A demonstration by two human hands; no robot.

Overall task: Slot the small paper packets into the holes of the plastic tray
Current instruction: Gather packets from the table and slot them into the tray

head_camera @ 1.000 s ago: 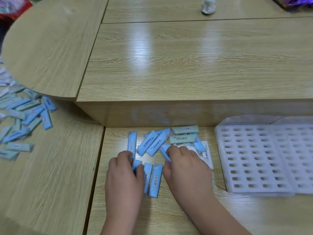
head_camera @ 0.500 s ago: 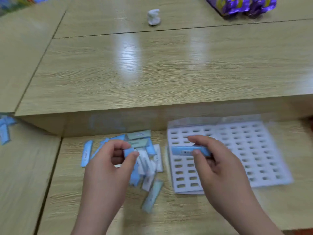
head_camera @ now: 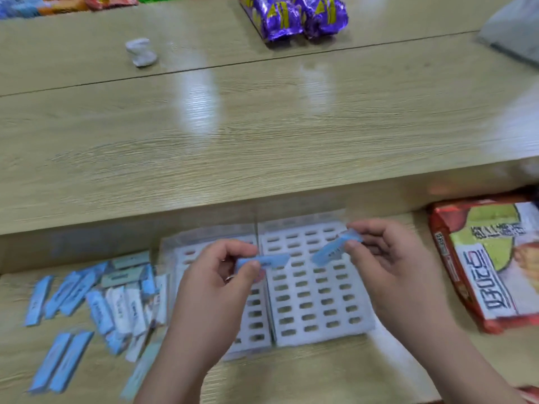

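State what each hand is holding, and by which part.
Left hand: a blue packet, pinched at its left end. Right hand: another blue packet, pinched at its upper right end.

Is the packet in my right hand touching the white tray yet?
Cannot tell. In the head view the right hand pinches a blue packet over the white tray, but motion blur hides any contact or gap.

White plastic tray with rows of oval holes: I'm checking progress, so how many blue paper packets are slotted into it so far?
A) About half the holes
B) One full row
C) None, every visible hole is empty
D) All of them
C: the white plastic tray shows only empty holes, while the left hand and right hand each hold one blue paper packet above it.
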